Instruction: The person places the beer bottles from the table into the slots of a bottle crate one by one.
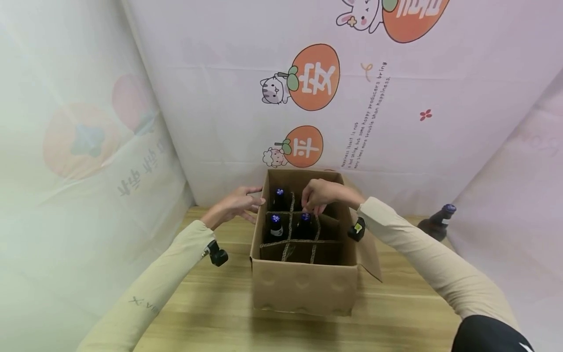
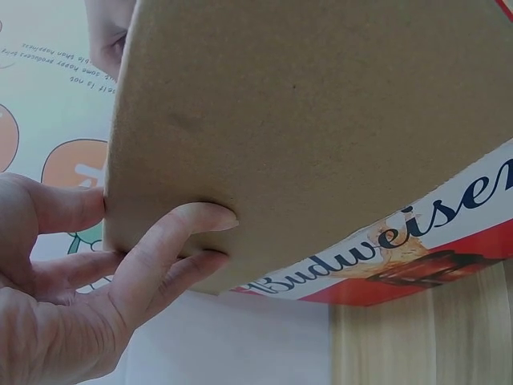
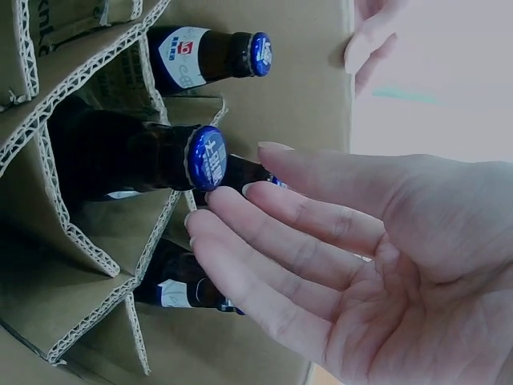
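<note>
An open cardboard box (image 1: 303,286) with crossed cardboard dividers (image 3: 88,76) holds several dark bottles with blue caps. My right hand (image 1: 320,193) reaches in over them, palm and relaxed fingers (image 3: 280,309) showing in the right wrist view. Its fingertips are close to the cap of the middle bottle (image 3: 212,158); whether they touch cannot be told. Another bottle (image 3: 180,60) with a white label stands beside that one, and a lower bottle (image 3: 172,277) is partly hidden. My left hand (image 1: 235,203) touches the box's left side, fingertips (image 2: 210,215) pressing on plain cardboard.
A dark bottle (image 1: 435,225) with a blue cap is on the wooden table (image 1: 211,303) at the right, partly behind my right sleeve. A box flap (image 1: 370,252) sticks out to the right. Printed white cloth (image 1: 211,112) hangs behind and at both sides.
</note>
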`<move>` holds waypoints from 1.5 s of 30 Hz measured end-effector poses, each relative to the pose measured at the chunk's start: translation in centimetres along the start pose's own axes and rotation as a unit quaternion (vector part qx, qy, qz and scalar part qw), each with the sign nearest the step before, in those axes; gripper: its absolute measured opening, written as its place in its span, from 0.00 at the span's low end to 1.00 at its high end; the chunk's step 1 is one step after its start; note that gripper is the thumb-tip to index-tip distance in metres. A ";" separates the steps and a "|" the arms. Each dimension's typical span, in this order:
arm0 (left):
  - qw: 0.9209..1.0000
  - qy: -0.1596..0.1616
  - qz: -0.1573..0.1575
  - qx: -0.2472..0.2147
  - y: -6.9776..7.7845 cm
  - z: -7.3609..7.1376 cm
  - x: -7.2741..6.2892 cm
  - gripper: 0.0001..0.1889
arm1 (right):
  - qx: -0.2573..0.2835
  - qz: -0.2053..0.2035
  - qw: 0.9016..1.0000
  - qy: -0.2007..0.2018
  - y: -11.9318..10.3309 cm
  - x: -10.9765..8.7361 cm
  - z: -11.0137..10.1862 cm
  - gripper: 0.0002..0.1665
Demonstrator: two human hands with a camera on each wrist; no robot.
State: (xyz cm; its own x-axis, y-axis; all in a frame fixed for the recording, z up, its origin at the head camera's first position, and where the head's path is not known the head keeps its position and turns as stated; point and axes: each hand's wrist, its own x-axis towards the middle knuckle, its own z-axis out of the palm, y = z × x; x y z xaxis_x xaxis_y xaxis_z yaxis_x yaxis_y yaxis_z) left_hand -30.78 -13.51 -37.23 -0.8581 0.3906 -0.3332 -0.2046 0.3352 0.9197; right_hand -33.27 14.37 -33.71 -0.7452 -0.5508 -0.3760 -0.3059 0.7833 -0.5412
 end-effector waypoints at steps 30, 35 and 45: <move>1.000 0.004 0.004 -0.003 -0.3 0.1 0.1 0.36 | 0.103 -0.054 0.980 0.160 4.3 -4.3 -2.0 0.10; 1.000 0.006 0.004 -0.004 -0.4 0.2 0.2 0.36 | 0.133 -0.048 0.971 0.194 5.6 -5.0 -2.5 0.11; 1.000 -0.002 0.010 0.000 -0.6 0.1 0.2 0.36 | 0.135 -0.035 0.962 0.235 8.3 -6.8 -2.9 0.13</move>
State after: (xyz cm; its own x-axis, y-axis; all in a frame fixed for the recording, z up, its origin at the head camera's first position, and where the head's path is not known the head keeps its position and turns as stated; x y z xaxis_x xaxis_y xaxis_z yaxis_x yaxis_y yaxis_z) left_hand -30.75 -13.51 -37.82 -0.8599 0.4012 -0.3155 -0.1875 0.3266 0.9264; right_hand -32.46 25.47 -33.52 -0.9338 -0.3574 0.0160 -0.2465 0.6104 -0.7527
